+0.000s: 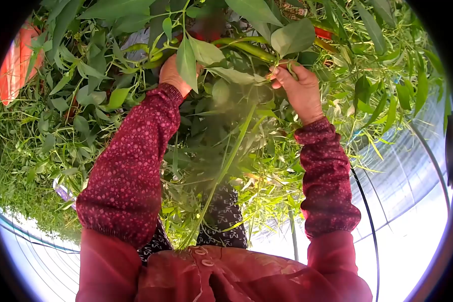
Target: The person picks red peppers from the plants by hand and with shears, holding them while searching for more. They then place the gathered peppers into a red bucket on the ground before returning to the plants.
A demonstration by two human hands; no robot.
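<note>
My left hand (173, 76) reaches into a pepper plant, its fingers hidden behind a drooping leaf (186, 63). Slim green chili peppers (157, 56) show just beside it. My right hand (301, 91) is closed in a pinch, thumb against forefinger, on a thin green stem (274, 69). A long green chili pepper (249, 49) lies between the two hands, one end close to the right fingertips. Above the right hand a broad leaf (292, 36) covers part of the plant.
A red chili pepper (323, 33) hangs at upper right. An orange-red striped sheet or bag (19, 65) stands at far left. Tall grass and weeds (32, 166) surround the plants. A long grass blade (231, 153) crosses before my legs. Clear plastic sheeting (402, 161) curves along the right.
</note>
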